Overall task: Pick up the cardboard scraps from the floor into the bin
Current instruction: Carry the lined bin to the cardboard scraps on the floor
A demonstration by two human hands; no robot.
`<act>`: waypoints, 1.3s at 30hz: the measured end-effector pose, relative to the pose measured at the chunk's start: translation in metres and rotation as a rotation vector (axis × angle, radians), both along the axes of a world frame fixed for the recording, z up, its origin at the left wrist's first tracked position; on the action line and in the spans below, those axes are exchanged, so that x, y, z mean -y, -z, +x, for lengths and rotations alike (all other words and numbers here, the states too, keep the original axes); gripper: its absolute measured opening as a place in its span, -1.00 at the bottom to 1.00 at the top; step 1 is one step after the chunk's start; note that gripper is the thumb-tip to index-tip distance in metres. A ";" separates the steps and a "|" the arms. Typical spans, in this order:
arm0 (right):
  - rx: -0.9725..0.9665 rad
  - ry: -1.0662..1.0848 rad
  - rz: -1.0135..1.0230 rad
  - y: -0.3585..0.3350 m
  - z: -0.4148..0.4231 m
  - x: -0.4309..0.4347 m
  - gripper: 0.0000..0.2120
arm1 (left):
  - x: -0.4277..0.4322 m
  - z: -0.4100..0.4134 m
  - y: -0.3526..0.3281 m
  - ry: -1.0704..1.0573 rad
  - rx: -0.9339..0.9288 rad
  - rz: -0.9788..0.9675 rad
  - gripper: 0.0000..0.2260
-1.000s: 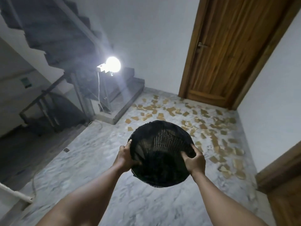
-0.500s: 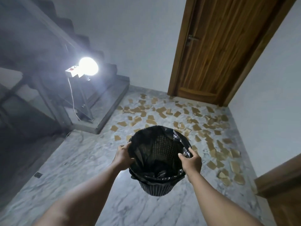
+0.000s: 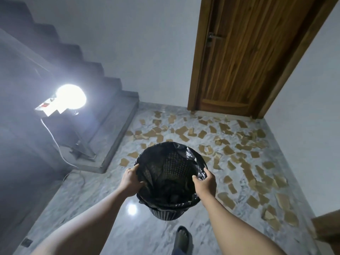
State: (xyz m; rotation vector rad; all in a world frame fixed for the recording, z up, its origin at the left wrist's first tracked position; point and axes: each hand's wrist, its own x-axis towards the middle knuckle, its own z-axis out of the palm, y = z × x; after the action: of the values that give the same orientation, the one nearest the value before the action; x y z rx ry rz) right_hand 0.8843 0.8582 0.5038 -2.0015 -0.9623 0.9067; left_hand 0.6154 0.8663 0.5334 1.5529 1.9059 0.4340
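A black mesh bin (image 3: 170,181) lined with a black plastic bag hangs in the air in front of me, its mouth tipped toward me. My left hand (image 3: 131,181) grips the rim on the left and my right hand (image 3: 206,183) grips it on the right. Several brown cardboard scraps (image 3: 230,150) lie scattered over the marble floor beyond and to the right of the bin, as far as the door. The bin hides some of them.
A closed wooden door (image 3: 244,57) stands at the back right. A bright lamp (image 3: 70,96) on a stand with a white cable sits left, beside grey stairs (image 3: 114,115). My sandalled foot (image 3: 181,238) is below the bin. A wooden frame (image 3: 327,227) edges the right.
I have walked forward with the bin toward the scraps. The bin has tilted from nearly upside down to mouth up, and sits lower in my hands. My foot has come into view.
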 end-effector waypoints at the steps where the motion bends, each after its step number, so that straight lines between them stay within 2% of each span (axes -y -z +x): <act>1: -0.018 -0.016 -0.009 0.005 -0.003 -0.022 -0.40 | -0.019 -0.001 0.000 -0.004 -0.015 -0.010 -0.34; 7: -0.021 -0.132 -0.097 0.017 -0.016 -0.147 -0.37 | -0.136 -0.018 0.002 -0.032 -0.072 -0.106 -0.25; 10: 0.015 -0.174 -0.135 0.016 -0.021 -0.202 -0.35 | -0.183 -0.027 0.007 -0.051 -0.044 -0.134 -0.26; 15: 0.052 -0.218 -0.180 0.032 -0.021 -0.294 -0.32 | -0.281 -0.043 0.047 0.035 -0.027 -0.121 -0.34; 21: 0.088 -0.138 -0.305 0.090 -0.003 -0.390 -0.26 | -0.412 -0.023 0.101 0.183 0.032 -0.042 -0.41; 24: 0.049 -0.035 -0.307 0.142 0.006 -0.438 -0.25 | -0.489 -0.013 0.161 0.263 0.064 -0.025 -0.31; 28: 0.004 0.065 -0.271 0.240 0.026 -0.492 -0.06 | -0.575 0.003 0.265 0.348 0.006 -0.052 -0.23; 29: 0.016 0.076 -0.256 0.264 0.030 -0.505 -0.07 | -0.594 0.008 0.293 0.371 -0.015 -0.056 -0.21; 32: 0.111 0.072 -0.195 0.330 0.046 -0.548 -0.28 | -0.645 0.024 0.373 0.416 -0.033 -0.035 -0.19; 34: 0.158 0.102 -0.164 0.380 0.063 -0.576 -0.31 | -0.675 0.039 0.425 0.440 -0.026 -0.028 -0.17; 39: 0.059 0.224 -0.053 0.490 0.098 -0.634 -0.36 | -0.741 0.073 0.534 0.498 0.078 0.018 -0.08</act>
State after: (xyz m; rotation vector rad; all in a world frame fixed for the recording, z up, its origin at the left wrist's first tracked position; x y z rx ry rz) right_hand 0.9825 1.4924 0.0141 -2.1412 -0.7330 0.7607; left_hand 0.6881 1.6073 -0.0010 1.9140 1.3902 0.2844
